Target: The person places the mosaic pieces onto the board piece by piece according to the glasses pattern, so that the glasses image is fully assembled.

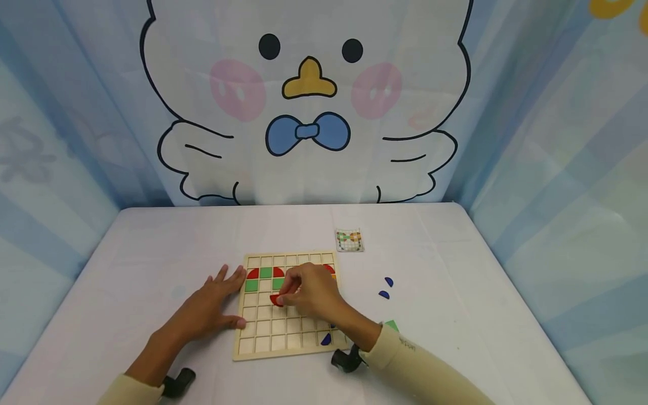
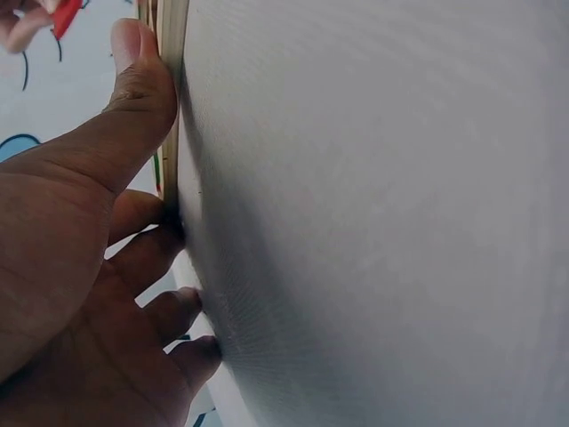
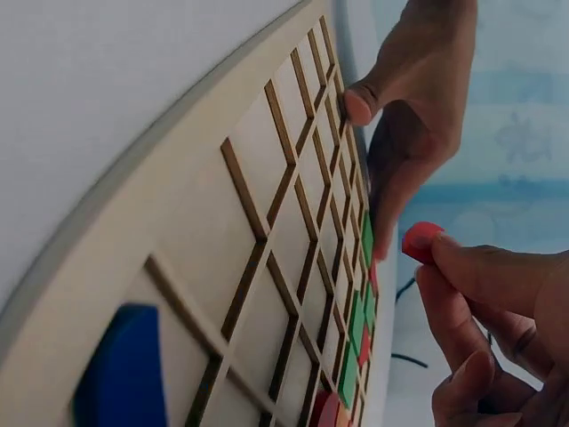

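On the table lies a wooden grid board (image 1: 263, 328) with square cells. My left hand (image 1: 210, 304) rests at the board's left edge, fingers spread, thumb and index finger touching its side. Between right thumb and fingertips, my right hand (image 1: 314, 289) pinches a red rounded piece (image 3: 420, 242) above the middle of the grid. Red quarter-round pieces (image 1: 253, 273) and green squares (image 1: 265, 273) sit in the upper cells; some are hidden behind the right hand. A blue rounded piece (image 1: 326, 339) lies near the board's lower right corner.
Right of the board lie two blue pieces (image 1: 388, 282) and a green piece (image 1: 392, 325), partly covered by the right sleeve. A small pattern card (image 1: 349, 240) sits beyond the upper right corner. A printed curtain (image 1: 309, 174) stands behind the table.
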Demonstrator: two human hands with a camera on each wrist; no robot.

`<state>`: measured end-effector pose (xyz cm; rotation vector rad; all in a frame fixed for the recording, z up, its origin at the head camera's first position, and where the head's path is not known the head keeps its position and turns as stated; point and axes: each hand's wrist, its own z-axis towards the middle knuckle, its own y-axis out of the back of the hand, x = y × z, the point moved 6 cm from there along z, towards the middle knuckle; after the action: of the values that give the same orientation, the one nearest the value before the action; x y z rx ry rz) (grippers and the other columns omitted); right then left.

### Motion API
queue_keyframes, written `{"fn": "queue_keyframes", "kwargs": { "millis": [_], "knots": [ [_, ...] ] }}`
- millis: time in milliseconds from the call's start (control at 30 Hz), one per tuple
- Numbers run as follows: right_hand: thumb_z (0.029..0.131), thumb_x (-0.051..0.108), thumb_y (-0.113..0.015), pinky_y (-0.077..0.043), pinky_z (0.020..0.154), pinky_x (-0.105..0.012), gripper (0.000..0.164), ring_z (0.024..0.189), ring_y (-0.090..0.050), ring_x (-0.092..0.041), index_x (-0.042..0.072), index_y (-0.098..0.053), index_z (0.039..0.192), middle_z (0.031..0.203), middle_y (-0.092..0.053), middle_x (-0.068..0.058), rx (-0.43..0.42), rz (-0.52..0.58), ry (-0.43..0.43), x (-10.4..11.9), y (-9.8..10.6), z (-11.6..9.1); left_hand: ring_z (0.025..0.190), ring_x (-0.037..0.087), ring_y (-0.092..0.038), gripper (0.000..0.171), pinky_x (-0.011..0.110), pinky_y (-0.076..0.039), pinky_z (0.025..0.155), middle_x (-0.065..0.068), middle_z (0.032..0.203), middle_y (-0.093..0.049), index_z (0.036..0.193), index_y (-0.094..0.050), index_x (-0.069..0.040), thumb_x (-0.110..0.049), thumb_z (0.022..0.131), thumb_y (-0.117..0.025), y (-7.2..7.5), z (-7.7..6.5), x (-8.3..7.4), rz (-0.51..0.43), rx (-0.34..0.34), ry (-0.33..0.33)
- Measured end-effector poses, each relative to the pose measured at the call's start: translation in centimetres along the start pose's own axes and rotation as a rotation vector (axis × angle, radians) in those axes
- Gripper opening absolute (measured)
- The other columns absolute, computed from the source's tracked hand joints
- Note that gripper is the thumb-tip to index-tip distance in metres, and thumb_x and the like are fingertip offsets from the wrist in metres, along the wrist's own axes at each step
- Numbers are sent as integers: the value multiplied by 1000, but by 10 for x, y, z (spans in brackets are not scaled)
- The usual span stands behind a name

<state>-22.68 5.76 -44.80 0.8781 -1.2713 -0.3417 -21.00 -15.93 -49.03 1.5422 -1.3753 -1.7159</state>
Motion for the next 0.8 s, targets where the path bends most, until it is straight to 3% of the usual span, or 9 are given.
{"fn": "queue_keyframes", "kwargs": {
  "millis": [367, 567, 800],
  "knots": [
    [86, 22, -91, -43, 56, -21, 21, 64, -59, -2, 23, -75, 72, 68, -69, 15, 81, -23, 8, 17, -37, 33, 160, 54, -20, 114, 75, -27, 123, 17, 171, -34, 165, -36, -7, -46, 74, -93, 1, 0, 1, -11, -19, -19],
    [87, 23, -90, -43, 53, -22, 23, 63, -59, -2, 23, -74, 70, 67, -69, 15, 55, -46, -20, 17, -44, 39, 160, 54, -21, 113, 73, -24, 125, 19, 170, -35, 163, -38, -3, -43, 74, -94, 2, -1, 0, -13, -36, -56],
    [88, 22, -89, -43, 54, -22, 25, 62, -58, -3, 23, -73, 68, 65, -67, 14, 89, -63, -33, 21, -51, 44, 160, 54, -21, 113, 72, -22, 127, 19, 170, -35, 163, -37, -3, -42, 73, -94, 3, 0, 0, -16, -29, -55]
  ]
}}
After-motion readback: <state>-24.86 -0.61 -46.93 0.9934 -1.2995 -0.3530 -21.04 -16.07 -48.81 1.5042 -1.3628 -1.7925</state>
